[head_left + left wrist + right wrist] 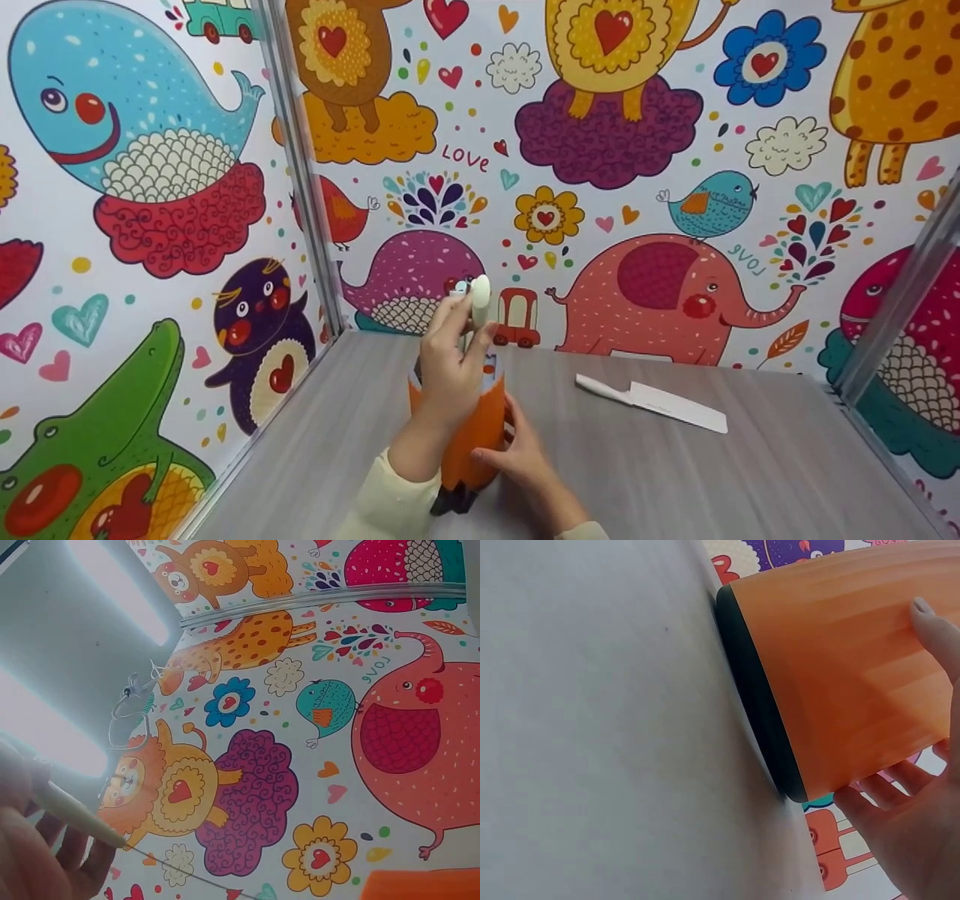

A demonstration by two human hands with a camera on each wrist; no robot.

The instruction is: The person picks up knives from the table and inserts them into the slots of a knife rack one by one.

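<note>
My left hand grips the pale handle of a knife above an orange holder. A thin metal line, like a blade seen edge-on, runs out of the knife's handle in the left wrist view. The holder's mouth is partly covered by the left hand. My right hand holds the holder from the right side, its thumb on the near face and its fingers round the far side. The holder's dark base shows in the right wrist view, on or very close to the tabletop.
A white cleaver lies flat on the grey wood-grain table, right of the holder. Walls printed with cartoon animals stand behind and at both sides, with metal corner strips.
</note>
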